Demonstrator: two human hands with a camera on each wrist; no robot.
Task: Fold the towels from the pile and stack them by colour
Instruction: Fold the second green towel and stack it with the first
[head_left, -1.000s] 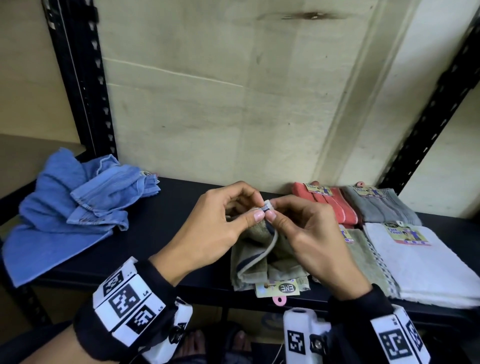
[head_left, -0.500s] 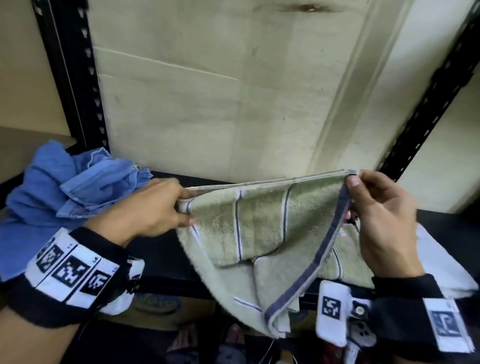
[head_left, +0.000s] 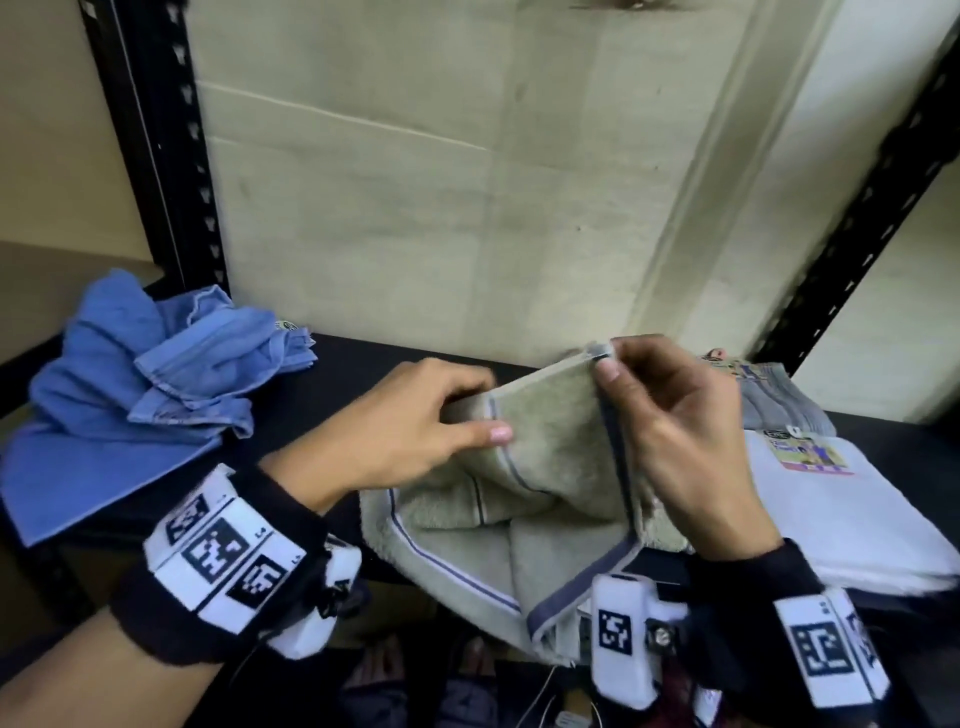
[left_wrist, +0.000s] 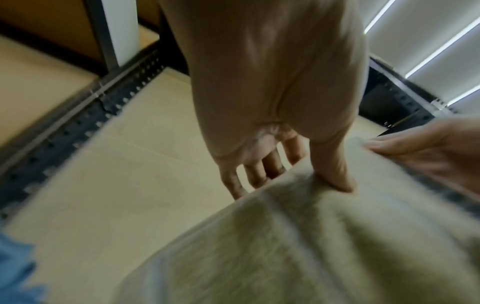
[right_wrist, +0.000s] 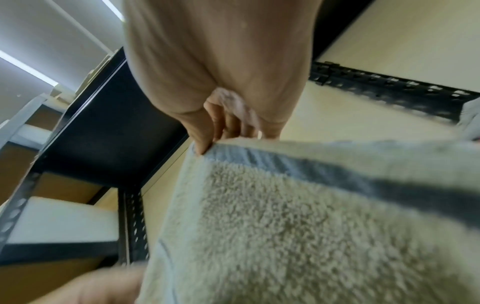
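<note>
A pale green towel (head_left: 545, 447) with dark blue stripes hangs in the air over the front edge of the black shelf (head_left: 363, 358). My left hand (head_left: 415, 421) grips its left fold, thumb on the front and fingers behind. My right hand (head_left: 660, 410) pinches the top corner by the blue border. The towel (left_wrist: 311, 246) fills the lower left wrist view under the thumb (left_wrist: 335, 174). In the right wrist view my thumb (right_wrist: 202, 142) and fingers pinch the towel's (right_wrist: 298, 226) edge. A crumpled pile of blue towels (head_left: 140, 395) lies at the left.
Folded towels sit at the right: a white one (head_left: 857, 525) with a paper label, a grey one (head_left: 779, 400) behind it. Black perforated shelf posts (head_left: 156, 156) stand at left and right. A beige panel (head_left: 467, 208) forms the back wall.
The towel was stretched wide between my hands half a second ago. My hands have since come together, so it now hangs narrower and doubled between them.
</note>
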